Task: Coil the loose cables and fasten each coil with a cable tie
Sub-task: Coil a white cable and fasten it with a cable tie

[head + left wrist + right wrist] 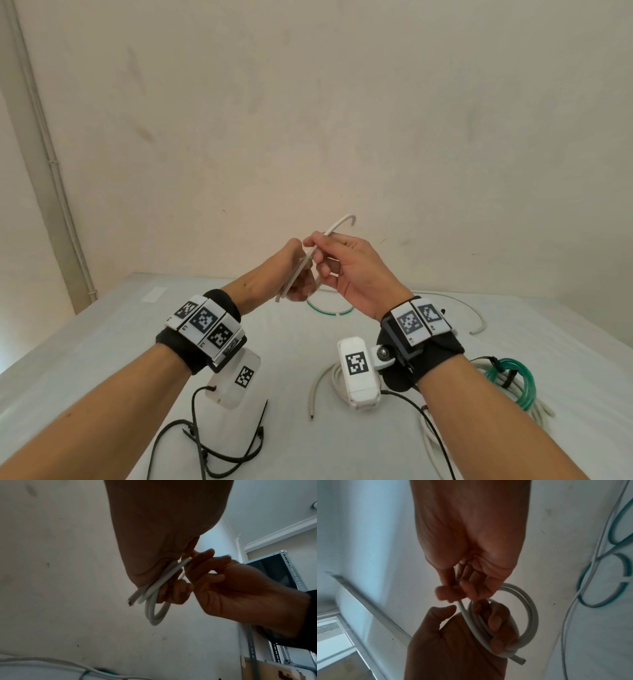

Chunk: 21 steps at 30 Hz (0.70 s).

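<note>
Above the white surface [102, 342], the left hand [294, 270] holds a small coil of white cable [529, 616], its fingers [496, 620] curled through the loops and clamped on them, one cut end poking out below the palm. The right hand [352, 270] pinches the cable's free end between thumb and fingers just beside the left. On the surface lie black cable ties [233, 455], a tied green-and-white bundle [507, 380], a green loop [329, 310] and loose white cables [325, 380].

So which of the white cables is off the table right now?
The short white cable, wound in loops and held by both the left hand and right hand; the other white cables lie on the table.
</note>
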Available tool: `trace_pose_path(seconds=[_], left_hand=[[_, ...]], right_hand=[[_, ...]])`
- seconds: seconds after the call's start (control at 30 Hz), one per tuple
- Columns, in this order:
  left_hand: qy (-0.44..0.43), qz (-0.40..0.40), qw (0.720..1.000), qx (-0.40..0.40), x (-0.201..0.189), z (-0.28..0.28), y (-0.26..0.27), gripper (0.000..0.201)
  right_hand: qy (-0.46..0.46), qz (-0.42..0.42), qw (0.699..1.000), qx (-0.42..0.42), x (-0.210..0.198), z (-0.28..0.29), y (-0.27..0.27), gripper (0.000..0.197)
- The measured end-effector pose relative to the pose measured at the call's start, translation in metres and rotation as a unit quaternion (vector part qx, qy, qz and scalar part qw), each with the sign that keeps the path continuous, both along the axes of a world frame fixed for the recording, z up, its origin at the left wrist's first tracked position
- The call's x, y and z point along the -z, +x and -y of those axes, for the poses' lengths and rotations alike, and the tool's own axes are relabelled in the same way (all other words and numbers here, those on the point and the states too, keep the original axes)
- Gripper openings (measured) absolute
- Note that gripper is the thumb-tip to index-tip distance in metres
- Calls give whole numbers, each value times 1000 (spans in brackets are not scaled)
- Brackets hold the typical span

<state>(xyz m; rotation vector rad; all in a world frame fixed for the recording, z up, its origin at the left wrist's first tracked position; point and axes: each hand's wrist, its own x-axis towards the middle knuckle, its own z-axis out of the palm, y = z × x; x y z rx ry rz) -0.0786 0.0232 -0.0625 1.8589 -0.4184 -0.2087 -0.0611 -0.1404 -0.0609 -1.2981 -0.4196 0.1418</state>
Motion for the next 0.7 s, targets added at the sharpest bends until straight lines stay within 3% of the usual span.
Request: trace_pose_path(seconds=[0.2, 0.43, 0.5, 0.6, 0.63, 0.7], left_hand=[[-34, -20, 999, 23, 4, 3, 2, 24], [-106, -35, 994, 4, 6, 3, 6, 38], [-110, -44, 993, 5, 4, 1, 8, 38], [-116, -69, 991, 16, 1, -2, 10, 38], [-122, -81, 989, 20, -1, -2, 10, 37], [-134, -89, 987, 26, -6, -1, 11, 36]], right_hand=[[35, -47, 994, 91, -1, 13, 13, 18], [-48, -95, 982, 156, 8, 17, 12, 27], [-151, -50, 966, 203, 8, 18, 11, 36], [-300, 115, 903, 284, 6, 17, 7, 40], [-311, 154, 897, 272, 5, 16, 6, 38], [-309, 172, 915, 193, 3, 10, 4, 43]])
